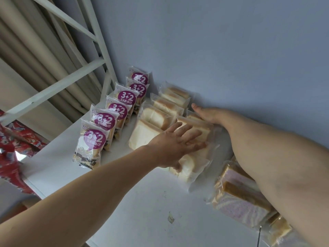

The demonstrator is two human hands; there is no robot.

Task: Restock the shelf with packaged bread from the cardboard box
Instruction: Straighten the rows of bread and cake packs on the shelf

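**On the shelf: squaring up the plain bread row**

On the white shelf, against the blue wall, three groups of packs: a leaning row of purple "3+2" packs to the left, a row of clear-wrapped white bread in the middle, purple-swirl slices to the right under the forearm. No cardboard box in view.

Left hand laid flat on the front pack, fingers straight and spread, pressing rather than gripping. Right hand reached to the wall side of the same group, thumb out straight; other fingers hidden behind the packs, so grip there cannot be told.

Probably the step: seating the newest packs into the middle row. Best done with light, even palm pressure to avoid crushing soft slices, pushing along the row toward the wall while steadying the far side, then tilting the pack to match its neighbours.

Front pack lying slumped, long axis running from near edge toward the wall, broad face up. Row itself running diagonally back to the wall, parallel to the "3+2" line.
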